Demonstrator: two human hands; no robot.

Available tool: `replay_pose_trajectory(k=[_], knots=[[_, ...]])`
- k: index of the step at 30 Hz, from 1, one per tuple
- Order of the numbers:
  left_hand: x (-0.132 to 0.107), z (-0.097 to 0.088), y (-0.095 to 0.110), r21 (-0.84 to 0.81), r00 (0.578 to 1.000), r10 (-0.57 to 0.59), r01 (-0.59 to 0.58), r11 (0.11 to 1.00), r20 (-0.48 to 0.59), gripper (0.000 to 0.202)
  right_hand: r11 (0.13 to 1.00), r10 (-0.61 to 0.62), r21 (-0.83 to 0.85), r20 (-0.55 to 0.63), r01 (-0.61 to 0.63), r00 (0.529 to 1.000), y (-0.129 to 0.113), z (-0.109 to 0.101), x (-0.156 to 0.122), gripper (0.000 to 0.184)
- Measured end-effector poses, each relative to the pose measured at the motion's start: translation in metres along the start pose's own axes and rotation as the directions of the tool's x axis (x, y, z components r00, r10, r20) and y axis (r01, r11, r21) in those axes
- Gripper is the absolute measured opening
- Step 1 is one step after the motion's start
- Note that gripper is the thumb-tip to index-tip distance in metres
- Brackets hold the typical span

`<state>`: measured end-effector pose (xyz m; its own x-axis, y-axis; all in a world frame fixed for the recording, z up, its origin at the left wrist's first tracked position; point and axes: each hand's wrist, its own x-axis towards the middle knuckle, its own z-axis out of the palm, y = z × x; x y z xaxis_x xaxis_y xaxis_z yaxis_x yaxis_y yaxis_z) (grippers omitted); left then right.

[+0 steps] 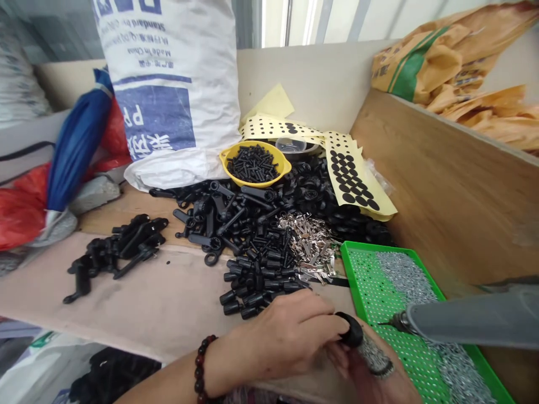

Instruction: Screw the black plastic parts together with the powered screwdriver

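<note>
My left hand (290, 331), with a dark bead bracelet (201, 365) at the wrist, pinches a small rounded black plastic part (351, 330). My right hand (385, 373) meets it from the right, its fingers curled under and against the same part. A grey ribbed sleeve or wrap (376, 354) covers part of that hand. Most of the right fingers and the underside of the part are hidden. Just beyond my left hand lie several black ribbed knobs (248, 292). A grey power screwdriver (471, 317) points its bit leftward, above and apart from my right hand.
A green perforated tray (370, 280) holds many small silver screws. Small metal clips (314, 244) and black plastic arms (219, 213) are heaped behind. A yellow bowl (281, 168) contains black threaded pieces. Assembled black parts (122, 244) lie left. A wooden board (455, 207) borders the right.
</note>
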<state>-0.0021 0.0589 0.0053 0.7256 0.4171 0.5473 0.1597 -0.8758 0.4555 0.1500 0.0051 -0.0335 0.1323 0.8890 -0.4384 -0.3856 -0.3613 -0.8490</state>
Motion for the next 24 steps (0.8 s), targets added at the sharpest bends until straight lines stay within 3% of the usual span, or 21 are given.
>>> replay_pose_trajectory(k=[4,8,10,13,15,18,21,24], knots=[[0.000,0.005,0.001,-0.177,0.977,-0.199,0.182,0.967,-0.082,0.025,0.996,-0.067,-0.061,0.005,0.067,0.998,0.006,-0.010,0.003,0.045],[-0.001,0.008,0.006,-0.356,0.865,-0.499,0.449,0.819,-0.057,0.031,0.963,-0.149,-0.222,0.030,0.152,0.988,0.010,-0.023,0.005,0.038],[-0.002,0.009,0.007,-0.432,0.823,-0.567,0.502,0.750,-0.027,0.025,0.949,-0.157,-0.273,0.026,0.158,0.987,0.009,-0.026,0.006,0.035],[-0.001,0.008,0.008,-0.425,0.856,-0.514,0.445,0.788,-0.058,0.021,0.956,-0.121,-0.272,-0.006,0.114,0.993,0.007,-0.022,0.007,0.033],[0.001,0.004,0.007,-0.338,0.918,-0.386,0.337,0.879,-0.088,0.021,0.984,-0.069,-0.167,-0.031,0.062,0.997,0.004,-0.015,0.006,0.034],[0.004,-0.004,0.005,-0.209,0.983,-0.183,0.172,0.963,-0.032,0.020,0.997,0.039,0.063,-0.027,-0.037,0.999,-0.002,-0.001,0.002,0.042],[0.008,-0.013,0.004,-0.124,0.993,-0.095,0.104,0.987,0.075,0.021,0.981,0.101,0.164,0.031,-0.105,0.994,-0.009,0.011,-0.004,0.049],[0.010,-0.016,0.005,-0.121,0.991,-0.071,0.084,0.989,0.111,0.026,0.985,0.052,0.161,0.058,-0.061,0.997,-0.011,0.011,-0.006,0.049]])
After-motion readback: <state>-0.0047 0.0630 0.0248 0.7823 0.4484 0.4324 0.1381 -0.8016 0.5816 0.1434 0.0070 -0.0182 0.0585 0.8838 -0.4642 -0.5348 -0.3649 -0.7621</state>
